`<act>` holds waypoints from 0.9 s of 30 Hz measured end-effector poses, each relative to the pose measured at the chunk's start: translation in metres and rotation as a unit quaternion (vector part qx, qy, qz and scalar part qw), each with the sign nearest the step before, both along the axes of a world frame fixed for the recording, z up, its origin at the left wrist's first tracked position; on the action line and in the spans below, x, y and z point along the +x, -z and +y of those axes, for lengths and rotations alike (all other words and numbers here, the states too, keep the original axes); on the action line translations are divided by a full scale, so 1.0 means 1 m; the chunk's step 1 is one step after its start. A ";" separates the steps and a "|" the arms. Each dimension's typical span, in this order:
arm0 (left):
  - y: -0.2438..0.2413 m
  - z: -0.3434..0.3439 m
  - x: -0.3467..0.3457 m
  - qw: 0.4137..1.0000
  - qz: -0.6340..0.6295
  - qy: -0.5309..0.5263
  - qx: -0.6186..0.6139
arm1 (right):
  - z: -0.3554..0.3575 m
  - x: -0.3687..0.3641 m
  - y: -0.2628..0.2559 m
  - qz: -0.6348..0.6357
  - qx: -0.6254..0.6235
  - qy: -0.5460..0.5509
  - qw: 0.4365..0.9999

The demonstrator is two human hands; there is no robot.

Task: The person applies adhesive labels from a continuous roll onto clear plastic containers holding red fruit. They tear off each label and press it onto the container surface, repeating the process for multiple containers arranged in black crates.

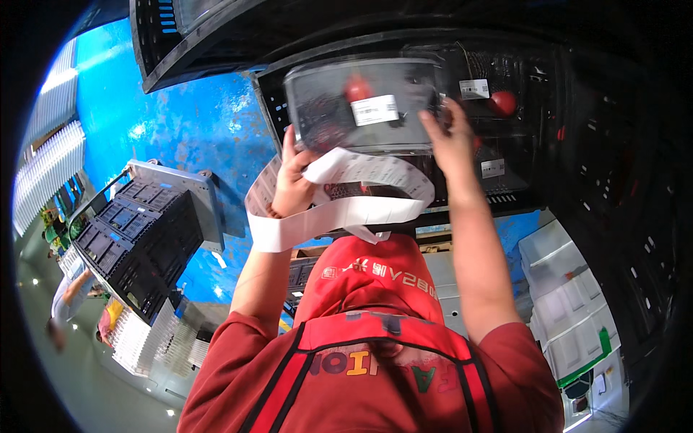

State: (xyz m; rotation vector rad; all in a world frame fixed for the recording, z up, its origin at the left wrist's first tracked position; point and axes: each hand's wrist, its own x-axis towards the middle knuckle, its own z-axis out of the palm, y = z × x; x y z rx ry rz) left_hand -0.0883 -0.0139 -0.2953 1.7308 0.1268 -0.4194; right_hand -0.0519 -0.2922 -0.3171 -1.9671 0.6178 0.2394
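Note:
Between my two hands is a clear plastic lidded box (403,81), blurred, with a red round item (358,88) and darker contents inside. A white label (374,110) with writing and a code is stuck on its lid. My left hand (296,173) grips the box's near left corner. From that same hand a long strip of white labels (346,214) loops around the wrist and out to the right. My right hand (450,132) grips the near right side of the box. Below it stands a black plastic crate (263,94) with more clear boxes (490,168), some labelled.
Stacked dark crates (138,233) stand on a trolley (208,211) at left, on the blue floor (178,124). Another black crate (162,54) is at upper left, and white bins (568,303) are at right. A person (70,292) is at far left.

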 end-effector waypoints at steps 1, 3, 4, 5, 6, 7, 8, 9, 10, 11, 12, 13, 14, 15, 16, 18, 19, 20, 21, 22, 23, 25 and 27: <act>-0.003 0.003 -0.006 1.000 0.003 -0.007 0.027 | 0.013 0.006 0.001 -0.012 0.022 -0.012 1.000; -0.004 0.001 -0.014 0.998 0.013 -0.036 0.050 | 0.027 0.020 0.019 -0.015 -0.074 -0.042 0.996; -0.003 -0.001 -0.017 0.997 0.020 -0.061 0.048 | 0.028 0.024 0.031 -0.030 -0.096 -0.045 0.994; 0.004 -0.003 -0.020 0.990 -0.038 -0.024 0.134 | 0.026 0.021 0.034 -0.059 -0.139 -0.077 0.985; 0.003 -0.010 -0.020 0.964 -0.060 0.007 0.259 | 0.023 0.020 0.035 -0.088 -0.181 -0.112 0.973; 0.000 -0.018 -0.019 0.921 -0.080 0.039 0.380 | 0.021 0.018 0.035 -0.116 -0.223 -0.145 0.957; -0.005 -0.021 -0.014 0.881 -0.149 0.080 0.441 | 0.019 0.016 0.031 -0.145 -0.215 -0.149 0.954; -0.013 -0.028 -0.007 0.869 -0.162 0.092 0.458 | 0.018 0.013 0.031 -0.132 -0.193 -0.155 0.960; -0.008 -0.030 -0.007 0.892 -0.171 0.096 0.406 | 0.017 0.008 0.035 -0.119 -0.171 -0.161 0.965; 0.001 -0.033 -0.004 0.912 -0.180 0.100 0.354 | 0.016 0.004 0.040 -0.105 -0.148 -0.166 0.969; 0.008 -0.037 -0.003 0.928 -0.182 0.110 0.307 | 0.023 0.004 0.040 -0.093 -0.122 -0.154 0.976; 0.005 -0.044 0.000 0.934 -0.167 0.107 0.296 | 0.027 0.008 0.039 -0.093 -0.170 -0.170 0.966; 0.013 -0.043 0.001 0.933 -0.157 0.145 0.290 | 0.030 0.014 0.036 -0.093 -0.218 -0.186 0.954; 0.018 -0.044 0.005 0.930 -0.147 0.184 0.282 | 0.032 0.020 0.033 -0.092 -0.266 -0.200 0.939; 0.020 -0.045 0.006 0.927 -0.149 0.189 0.286 | 0.030 0.021 0.037 -0.100 -0.300 -0.205 0.926; 0.011 -0.046 0.009 0.943 -0.155 0.164 0.245 | 0.020 0.025 0.040 -0.081 -0.354 -0.266 0.893; 0.006 -0.047 0.010 0.950 -0.158 0.152 0.223 | 0.014 0.026 0.041 -0.070 -0.381 -0.295 0.874; 0.002 -0.041 0.008 0.961 -0.161 0.137 0.181 | 0.011 0.020 0.049 -0.086 -0.397 -0.304 0.862; 0.001 -0.033 0.007 0.972 -0.160 0.113 0.132 | 0.010 0.021 0.047 -0.103 -0.363 -0.298 0.877; -0.014 -0.027 0.009 0.970 -0.150 0.082 0.173 | 0.008 0.020 0.044 -0.118 -0.329 -0.295 0.889; -0.030 -0.019 0.011 0.965 -0.140 0.053 0.214 | 0.004 0.018 0.042 -0.132 -0.296 -0.292 0.900; -0.030 0.007 0.007 0.949 -0.146 -0.016 0.279 | -0.019 0.016 0.033 -0.207 -0.270 -0.232 0.911; -0.004 0.035 -0.011 0.963 -0.070 -0.107 0.237 | -0.065 0.012 0.026 -0.258 -0.321 -0.115 0.904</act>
